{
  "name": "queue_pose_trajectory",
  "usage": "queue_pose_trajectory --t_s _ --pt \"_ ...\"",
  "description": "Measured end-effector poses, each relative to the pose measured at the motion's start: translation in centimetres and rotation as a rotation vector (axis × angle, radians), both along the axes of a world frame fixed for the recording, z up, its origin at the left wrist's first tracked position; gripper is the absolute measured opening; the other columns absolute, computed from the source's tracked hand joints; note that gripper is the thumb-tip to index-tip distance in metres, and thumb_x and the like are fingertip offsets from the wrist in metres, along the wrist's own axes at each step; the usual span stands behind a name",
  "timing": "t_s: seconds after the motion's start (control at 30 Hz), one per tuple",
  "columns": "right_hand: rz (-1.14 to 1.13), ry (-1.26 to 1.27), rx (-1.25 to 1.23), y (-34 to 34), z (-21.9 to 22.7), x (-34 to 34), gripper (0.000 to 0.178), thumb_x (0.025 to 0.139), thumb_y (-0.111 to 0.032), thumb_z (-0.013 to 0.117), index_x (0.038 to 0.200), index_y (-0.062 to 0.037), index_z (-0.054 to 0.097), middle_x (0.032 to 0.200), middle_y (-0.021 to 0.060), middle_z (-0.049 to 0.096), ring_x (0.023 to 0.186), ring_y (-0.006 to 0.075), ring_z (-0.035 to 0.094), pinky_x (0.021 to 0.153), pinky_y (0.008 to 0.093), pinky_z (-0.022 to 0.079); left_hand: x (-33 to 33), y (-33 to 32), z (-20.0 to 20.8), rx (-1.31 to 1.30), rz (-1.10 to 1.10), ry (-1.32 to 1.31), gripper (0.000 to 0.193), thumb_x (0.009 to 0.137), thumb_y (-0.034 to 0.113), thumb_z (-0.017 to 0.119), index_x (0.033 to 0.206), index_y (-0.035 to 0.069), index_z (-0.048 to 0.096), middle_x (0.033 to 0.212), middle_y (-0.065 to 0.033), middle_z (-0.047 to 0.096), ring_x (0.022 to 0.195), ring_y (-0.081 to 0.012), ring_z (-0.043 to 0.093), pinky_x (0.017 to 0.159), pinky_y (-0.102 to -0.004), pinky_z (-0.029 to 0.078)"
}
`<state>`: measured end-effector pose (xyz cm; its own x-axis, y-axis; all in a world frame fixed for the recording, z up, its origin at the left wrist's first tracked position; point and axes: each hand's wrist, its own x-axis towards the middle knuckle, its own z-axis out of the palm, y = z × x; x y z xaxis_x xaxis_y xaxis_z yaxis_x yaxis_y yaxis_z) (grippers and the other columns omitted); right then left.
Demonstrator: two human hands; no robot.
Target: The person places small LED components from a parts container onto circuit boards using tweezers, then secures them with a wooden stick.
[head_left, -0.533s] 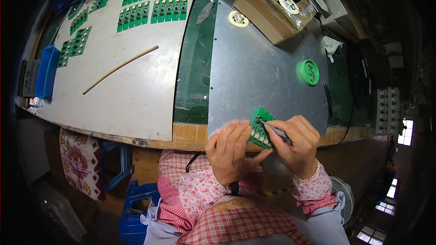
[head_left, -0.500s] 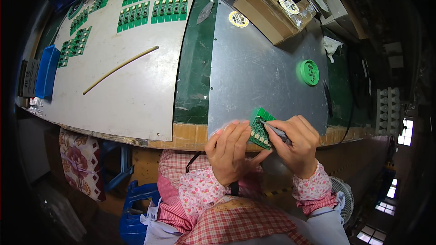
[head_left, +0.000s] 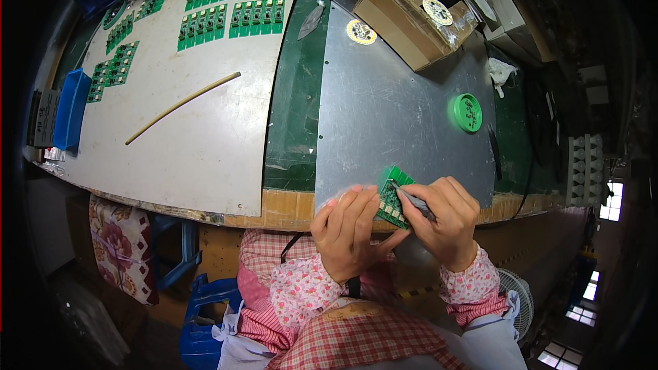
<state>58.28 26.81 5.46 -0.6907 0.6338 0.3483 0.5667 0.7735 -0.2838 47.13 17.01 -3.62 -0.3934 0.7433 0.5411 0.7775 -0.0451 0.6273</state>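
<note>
A green circuit board (head_left: 392,200) with small cream and dark components is tilted over the near edge of the metal sheet. My left hand (head_left: 346,233) grips the board by its left and lower edges, its thumb stretched beneath. In my right hand (head_left: 447,218), thumb and fingers pinch grey tweezers (head_left: 419,205). Their tip points down onto dark parts in the upper half of the board. Whether a small part sits between the tips is too small to tell. A round green dish (head_left: 456,115) of small dark parts stands beyond my right hand.
Rows of green circuit boards (head_left: 257,18) lie on the white board (head_left: 205,171) at the left, with a thin brown stick (head_left: 181,107) and blue bin (head_left: 72,109) nearby. A cardboard box (head_left: 394,24) stands at the back, beside a round circuit board (head_left: 361,31). Dark tweezers (head_left: 494,144) lie right.
My right hand and the tweezers have shifted slightly left, bringing the tip further left across the circuit board. My left hand keeps its hold almost unmoved.
</note>
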Motion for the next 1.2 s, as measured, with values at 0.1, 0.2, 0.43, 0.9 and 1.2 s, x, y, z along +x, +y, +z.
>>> queue_pose_trajectory --t_s 0.1,0.2,0.43,0.9,1.2 --pt "0.000 -0.011 -0.001 0.0 0.1 0.0 0.017 0.073 -0.003 0.078 0.087 -0.0049 0.068 0.069 0.0052 0.059 0.059 0.0206 0.057 0.050 0.0323 0.045 0.0 0.1 -0.2 0.013 0.005 0.006 0.062 0.078 0.052 0.075 0.122 0.012 0.057 0.119 -0.0010 0.065 0.112 -0.0174 0.062 0.098 -0.0357 0.038" --pt "-0.010 -0.018 -0.015 -0.1 0.4 -0.2 0.016 0.073 -0.003 0.078 0.086 -0.0046 0.068 0.070 0.0055 0.060 0.059 0.0211 0.057 0.051 0.0328 0.046 -0.1 0.0 0.0 0.017 0.002 0.014 0.062 0.078 0.052 0.076 0.121 0.012 0.058 0.119 -0.0012 0.065 0.112 -0.0172 0.062 0.099 -0.0356 0.038" --pt "-0.067 0.063 -0.110 -0.3 1.3 0.7 0.015 0.072 -0.001 0.077 0.085 -0.0033 0.069 0.071 0.0061 0.061 0.059 0.0218 0.057 0.051 0.0331 0.045 -0.2 -0.1 0.4 -0.017 -0.031 0.011 0.076 0.063 0.048 0.088 0.120 0.008 0.057 0.119 -0.0046 0.065 0.112 -0.0226 0.061 0.099 -0.0376 0.035" --pt "-0.029 0.037 -0.074 -0.3 -0.2 1.5 0.017 0.073 -0.001 0.076 0.088 -0.0030 0.068 0.072 0.0073 0.060 0.061 0.0219 0.058 0.051 0.0330 0.045 -0.7 -0.2 0.7 -0.034 -0.068 0.066 0.067 0.075 0.051 0.080 0.118 0.004 0.059 0.119 -0.0082 0.066 0.111 -0.0232 0.061 0.099 -0.0371 0.035" --pt "-0.052 0.075 -0.045 -0.4 -0.6 0.8 0.016 0.070 0.001 0.079 0.082 -0.0021 0.070 0.067 0.0068 0.060 0.056 0.0209 0.055 0.049 0.0322 0.041 -0.7 -0.3 0.6 -0.039 -0.058 0.060 0.064 0.077 0.052 0.078 0.118 0.005 0.060 0.119 -0.0069 0.066 0.112 -0.0216 0.062 0.100 -0.0372 0.035"
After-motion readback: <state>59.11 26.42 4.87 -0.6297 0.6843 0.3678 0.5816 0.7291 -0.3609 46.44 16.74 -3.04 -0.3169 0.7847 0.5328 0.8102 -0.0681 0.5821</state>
